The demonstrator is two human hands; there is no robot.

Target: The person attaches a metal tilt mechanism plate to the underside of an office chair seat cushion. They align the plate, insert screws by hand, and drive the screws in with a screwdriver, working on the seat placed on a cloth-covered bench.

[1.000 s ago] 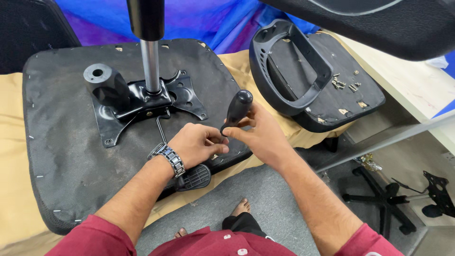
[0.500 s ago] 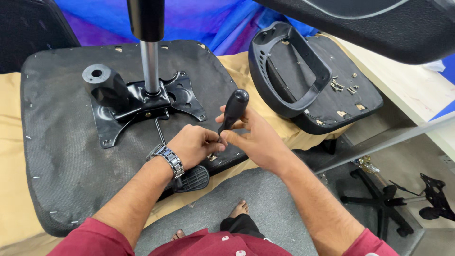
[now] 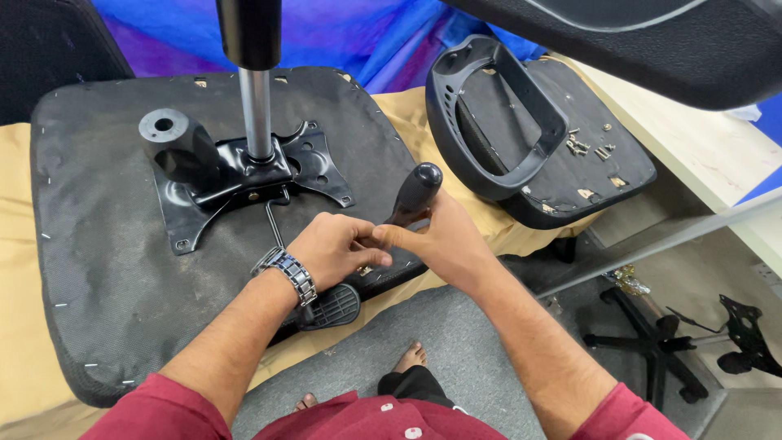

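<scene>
1. The right hand (image 3: pixel 444 240) is clamped around the black screwdriver handle (image 3: pixel 415 193), which stands tilted with its rounded end up and away from the person.
2. The left hand (image 3: pixel 338 248) is curled together just beside the right, its fingertips (image 3: pixel 376 259) touching the lower end of the handle; what they pinch there is hidden.
3. Both hands work at the near edge of an upturned seat base (image 3: pixel 106 269), a dark fabric-covered panel lying underside up on a tan covered surface (image 3: pixel 20 358).
4. A black metal mounting plate (image 3: pixel 244 183) is fixed to the middle of the seat base, with a shiny gas-lift column (image 3: pixel 257 110) rising upright from it and a black cylindrical knob (image 3: pixel 175 143) to its left.
5. A thin lever rod (image 3: pixel 275 224) runs from the plate toward the left wrist, which wears a metal watch (image 3: pixel 289 273); a ribbed black paddle (image 3: pixel 332 305) lies just under that wrist.
6. Well to the right, a second seat panel (image 3: pixel 586 175) carries a black armrest loop (image 3: pixel 497 114) and a scatter of loose screws (image 3: pixel 582 147).
7. A star-shaped chair base (image 3: pixel 652 342) lies on the floor at the lower right.
</scene>
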